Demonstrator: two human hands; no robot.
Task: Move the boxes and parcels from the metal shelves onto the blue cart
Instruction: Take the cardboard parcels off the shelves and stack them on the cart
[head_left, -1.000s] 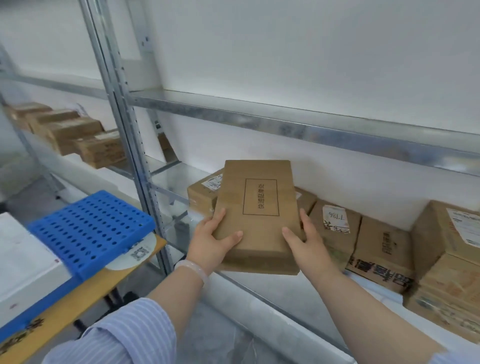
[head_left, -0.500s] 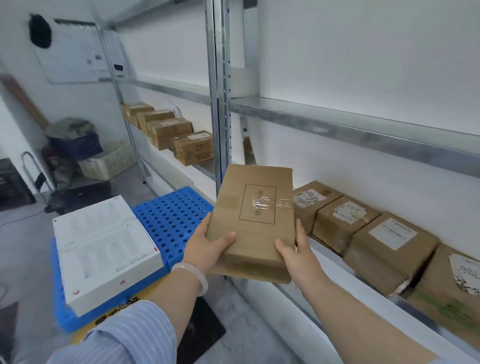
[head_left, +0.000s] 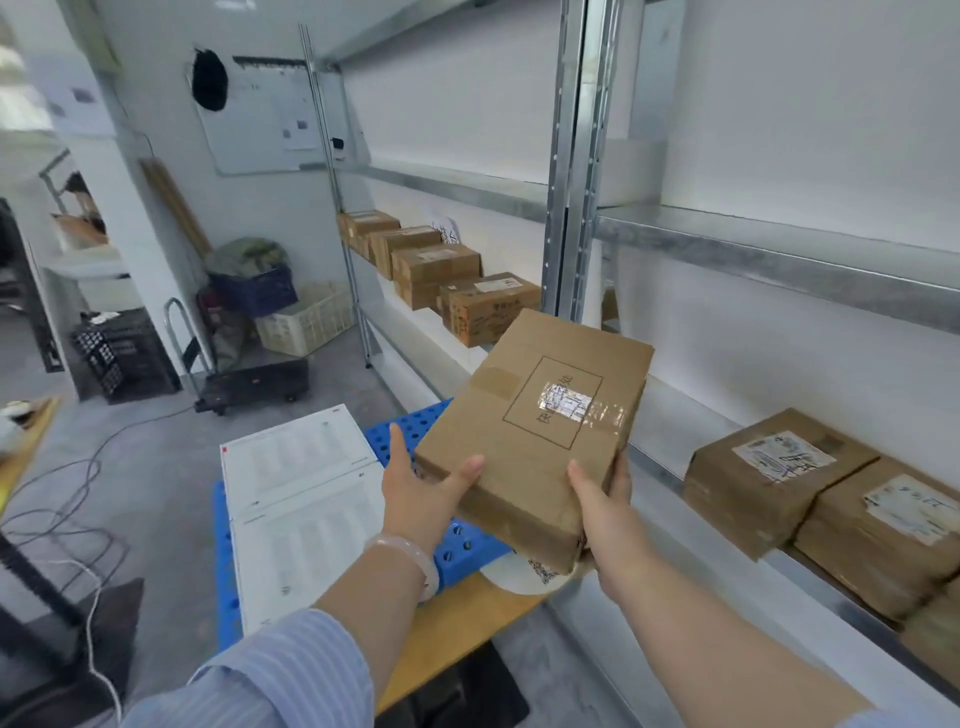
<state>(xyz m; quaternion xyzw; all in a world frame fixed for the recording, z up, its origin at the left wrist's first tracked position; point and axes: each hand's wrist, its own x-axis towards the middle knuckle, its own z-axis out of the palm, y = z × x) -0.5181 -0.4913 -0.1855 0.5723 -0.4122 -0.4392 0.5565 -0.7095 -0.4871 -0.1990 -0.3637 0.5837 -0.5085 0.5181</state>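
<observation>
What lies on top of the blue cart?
A flat white box lies on the blue cart. The cardboard parcel gripped by the left hand and right hand covers its right part, so that patch is unseen.

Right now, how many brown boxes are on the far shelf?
4, in a row on that shelf: the farthest box, the second, the third, and the nearest one beside the post. More may hide behind them.

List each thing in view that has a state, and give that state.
flat brown box: taped shut, held in the air
left hand: grips the box's left edge
right hand: grips its right corner
white box: closed, flat on blue cart
shelf boxes: sealed, labelled
</observation>
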